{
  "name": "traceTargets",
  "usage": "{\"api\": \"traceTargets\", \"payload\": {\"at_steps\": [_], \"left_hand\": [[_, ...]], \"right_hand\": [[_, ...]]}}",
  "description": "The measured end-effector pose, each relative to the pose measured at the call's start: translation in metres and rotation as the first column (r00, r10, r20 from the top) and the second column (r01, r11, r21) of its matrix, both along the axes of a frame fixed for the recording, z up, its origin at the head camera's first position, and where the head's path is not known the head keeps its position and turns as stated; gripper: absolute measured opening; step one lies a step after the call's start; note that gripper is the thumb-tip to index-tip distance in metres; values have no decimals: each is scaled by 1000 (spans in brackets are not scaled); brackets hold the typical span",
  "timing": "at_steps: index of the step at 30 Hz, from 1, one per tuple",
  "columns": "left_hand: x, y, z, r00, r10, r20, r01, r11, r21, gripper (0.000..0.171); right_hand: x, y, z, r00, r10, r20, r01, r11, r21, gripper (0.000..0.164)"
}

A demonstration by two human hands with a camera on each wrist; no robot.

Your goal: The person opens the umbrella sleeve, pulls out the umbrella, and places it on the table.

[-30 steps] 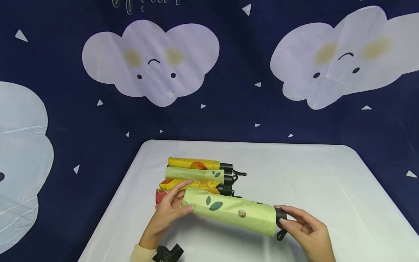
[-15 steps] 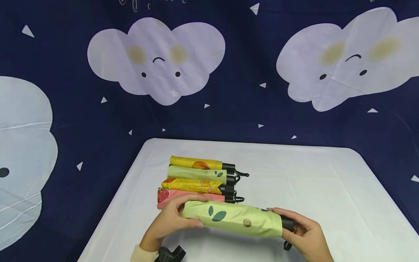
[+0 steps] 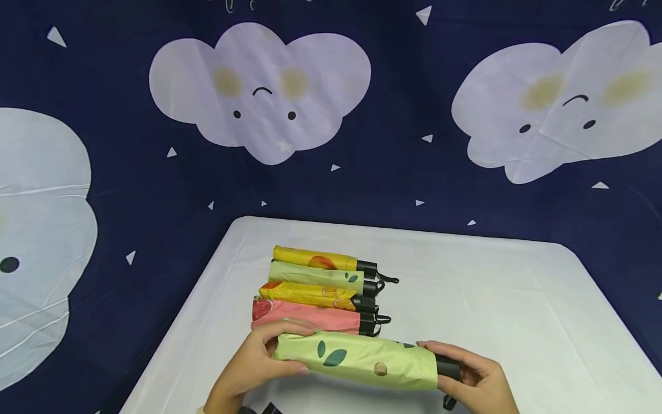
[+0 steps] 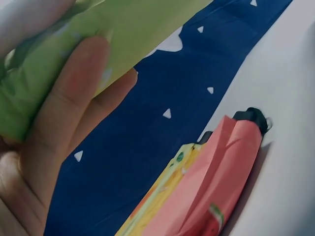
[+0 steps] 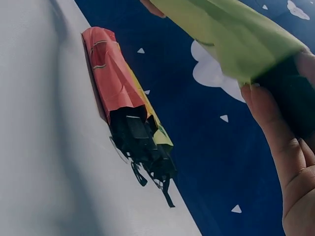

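A folded light green umbrella (image 3: 357, 359) with dark leaf prints is held level above the near part of the table. My left hand (image 3: 258, 359) grips its closed cloth end, thumb in front and fingers behind. At the other end my right hand (image 3: 473, 376) pinches the black handle (image 3: 447, 367) and the sleeve's edge; a black strap hangs below. In the left wrist view, the fingers (image 4: 69, 93) curl round the green cloth (image 4: 142, 29). The right wrist view has the fingers (image 5: 270, 123) against the dark handle (image 5: 288, 93).
Just beyond lie several folded umbrellas side by side, handles to the right: pink (image 3: 315, 316), yellow with orange prints (image 3: 305, 293), green (image 3: 315, 276) and yellow (image 3: 310, 257). They rest on a white table (image 3: 491, 287). Behind it hangs a dark blue cloth (image 3: 398, 172) with clouds.
Both hands have brought the green umbrella lower and nearer, so the pink umbrella shows more. My right hand has shifted its fingers over the handle and sleeve edge. The head view has turned slightly.
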State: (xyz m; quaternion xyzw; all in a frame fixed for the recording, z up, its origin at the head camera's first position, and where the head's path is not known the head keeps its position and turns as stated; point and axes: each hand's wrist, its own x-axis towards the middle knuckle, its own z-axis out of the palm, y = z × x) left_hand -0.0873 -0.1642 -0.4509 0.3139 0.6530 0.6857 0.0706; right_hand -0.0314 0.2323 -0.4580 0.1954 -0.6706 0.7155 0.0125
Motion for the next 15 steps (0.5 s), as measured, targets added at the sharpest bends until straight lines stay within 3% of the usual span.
{"api": "traceTargets", "payload": {"at_steps": [5, 9, 15], "left_hand": [[4, -8, -2, 1000, -16, 3, 16, 998, 57, 50], [5, -11, -4, 999, -34, -1, 34, 997, 68, 51], [5, -15, -4, 1000, 15, -16, -14, 998, 55, 50]], "right_hand": [[0, 0, -5, 995, 39, -93, -47, 995, -87, 46], [0, -1, -5, 991, 31, -129, -42, 996, -80, 48], [0, 0, 0, 994, 6, -107, -11, 999, -50, 48]]}}
